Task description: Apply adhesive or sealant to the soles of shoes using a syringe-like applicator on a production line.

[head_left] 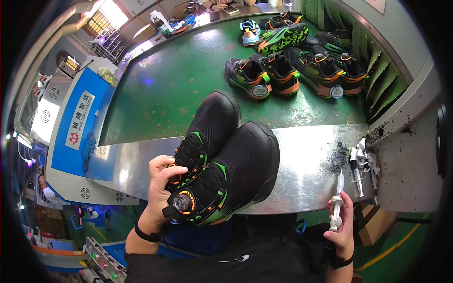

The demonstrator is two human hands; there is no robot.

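My left hand [158,186] is closed around the collar end of a pair of black sneakers with green and orange trim. The nearer sneaker [252,162] lies beside the farther sneaker [214,115], both toes pointing away and to the right over the metal edge. A round clear dial with an orange ring [183,203] shows at the nearer one's tongue. At the right, apart from the shoes, my right hand [344,224] grips a slim syringe [336,207] with its narrow clear tip upward. Whitish material wraps the syringe's body.
Several similar sneakers [278,70] stand on the green belt [160,94] at the far right. A second syringe [356,177] and crumpled white paper [362,155] lie on the metal ledge [302,170]. At left stands a blue-and-white machine [71,113]. Another person's hand [218,6] appears at the back.
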